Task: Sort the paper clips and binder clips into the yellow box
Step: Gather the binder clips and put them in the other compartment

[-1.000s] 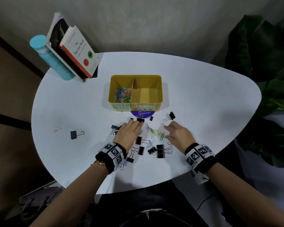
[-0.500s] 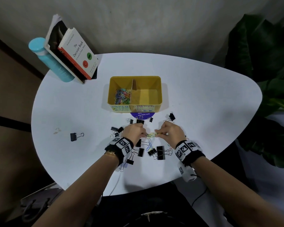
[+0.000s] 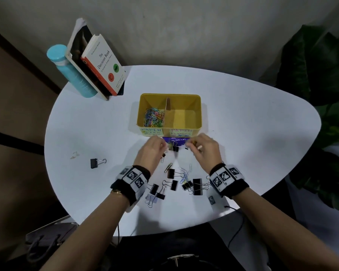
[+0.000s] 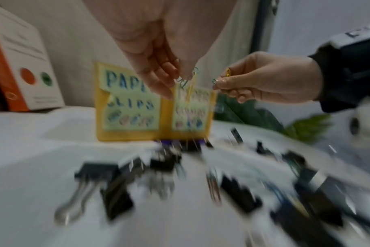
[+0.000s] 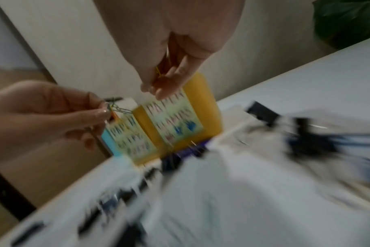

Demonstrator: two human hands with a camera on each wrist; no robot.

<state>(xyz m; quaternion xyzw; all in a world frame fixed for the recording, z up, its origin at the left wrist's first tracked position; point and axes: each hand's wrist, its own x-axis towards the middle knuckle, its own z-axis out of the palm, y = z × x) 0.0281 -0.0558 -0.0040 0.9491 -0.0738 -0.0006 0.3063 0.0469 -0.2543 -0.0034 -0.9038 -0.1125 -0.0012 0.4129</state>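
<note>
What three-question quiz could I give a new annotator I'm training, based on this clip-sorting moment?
1. True or false: the right compartment of the yellow box holds binder clips.
2. What does each hand pinch?
3. Which lies alone at the table's left? A) binder clip B) paper clip C) pen

Key
1. False: it looks empty; the coloured paper clips fill the left one.
2. Left hand and right hand each pinch paper clips.
3. A, the lone binder clip.
</note>
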